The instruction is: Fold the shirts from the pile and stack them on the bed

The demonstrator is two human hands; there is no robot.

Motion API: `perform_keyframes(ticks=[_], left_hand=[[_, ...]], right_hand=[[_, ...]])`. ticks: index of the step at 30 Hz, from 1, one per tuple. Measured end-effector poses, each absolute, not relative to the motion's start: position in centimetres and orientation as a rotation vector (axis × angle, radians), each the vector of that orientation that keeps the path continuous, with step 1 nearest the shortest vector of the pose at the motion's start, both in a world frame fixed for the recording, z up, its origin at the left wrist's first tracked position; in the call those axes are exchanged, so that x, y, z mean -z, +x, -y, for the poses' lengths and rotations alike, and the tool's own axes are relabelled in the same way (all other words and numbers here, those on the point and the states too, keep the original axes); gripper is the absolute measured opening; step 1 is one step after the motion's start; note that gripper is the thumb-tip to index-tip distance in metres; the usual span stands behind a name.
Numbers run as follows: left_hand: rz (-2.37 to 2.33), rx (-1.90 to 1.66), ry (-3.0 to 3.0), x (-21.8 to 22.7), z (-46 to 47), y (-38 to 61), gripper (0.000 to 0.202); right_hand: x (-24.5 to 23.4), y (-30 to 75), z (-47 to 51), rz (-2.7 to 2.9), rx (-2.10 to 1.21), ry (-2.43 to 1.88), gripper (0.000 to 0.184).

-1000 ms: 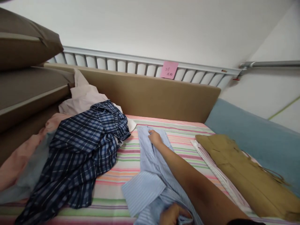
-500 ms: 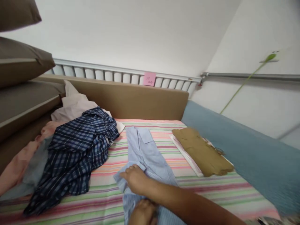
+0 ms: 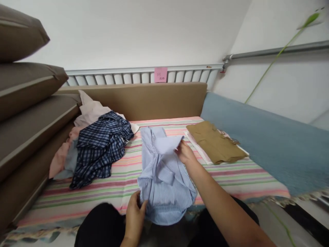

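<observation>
A light-blue striped shirt (image 3: 167,192) lies partly folded, long and narrow, its rounded lower end reaching the near edge of the striped cloth. My right hand (image 3: 185,152) pinches the end of a sleeve (image 3: 166,144) and holds it raised over the middle of the shirt. At the shirt's lower left edge, my left hand (image 3: 135,209) grips the fabric between thumb and fingers. Part of the left fingers is hidden by the shirt.
A dark-blue plaid shirt (image 3: 100,147) lies crumpled on other garments at left, beside stacked brown cushions (image 3: 33,127). Folded olive clothing (image 3: 217,144) rests at right, near a blue padded side (image 3: 257,137). A pink note (image 3: 160,74) is on the radiator behind.
My right hand has swung the sleeve end from the shirt's left side up and to the right. My left hand has moved left to the shirt's lower edge. The view has shifted.
</observation>
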State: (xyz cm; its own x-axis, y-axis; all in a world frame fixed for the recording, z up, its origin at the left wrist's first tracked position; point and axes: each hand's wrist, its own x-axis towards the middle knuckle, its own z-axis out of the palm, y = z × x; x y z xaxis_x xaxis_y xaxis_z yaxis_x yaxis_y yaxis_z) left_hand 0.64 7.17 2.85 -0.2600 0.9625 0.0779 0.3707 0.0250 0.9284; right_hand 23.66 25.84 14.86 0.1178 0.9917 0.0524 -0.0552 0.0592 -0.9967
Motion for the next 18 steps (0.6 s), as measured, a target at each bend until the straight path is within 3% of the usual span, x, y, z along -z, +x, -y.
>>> perform_keyframes(ticks=[5, 10, 13, 18], left_hand=[[-1.694, -1.075, 1.815, -3.1, -6.3, 1.3, 0.023], [-1.587, -0.835, 2.066, -5.1, -5.7, 2.2, 0.022], [-1.544, -1.033, 1.866, -5.6, -6.9, 1.9, 0.024], [-1.649, -1.291, 1.188, -4.7, -10.2, 1.2, 0.051]], right_hand=[[-12.5, 30.0, -26.5, 0.562, -1.301, -1.246, 0.026], [-10.4, 32.2, -26.7, 0.458, -1.311, -1.38, 0.041], [-9.4, 32.7, -25.9, 0.462, -1.295, -1.459, 0.048], [-8.2, 31.8, -24.9, 0.633, -1.248, -1.555, 0.036]])
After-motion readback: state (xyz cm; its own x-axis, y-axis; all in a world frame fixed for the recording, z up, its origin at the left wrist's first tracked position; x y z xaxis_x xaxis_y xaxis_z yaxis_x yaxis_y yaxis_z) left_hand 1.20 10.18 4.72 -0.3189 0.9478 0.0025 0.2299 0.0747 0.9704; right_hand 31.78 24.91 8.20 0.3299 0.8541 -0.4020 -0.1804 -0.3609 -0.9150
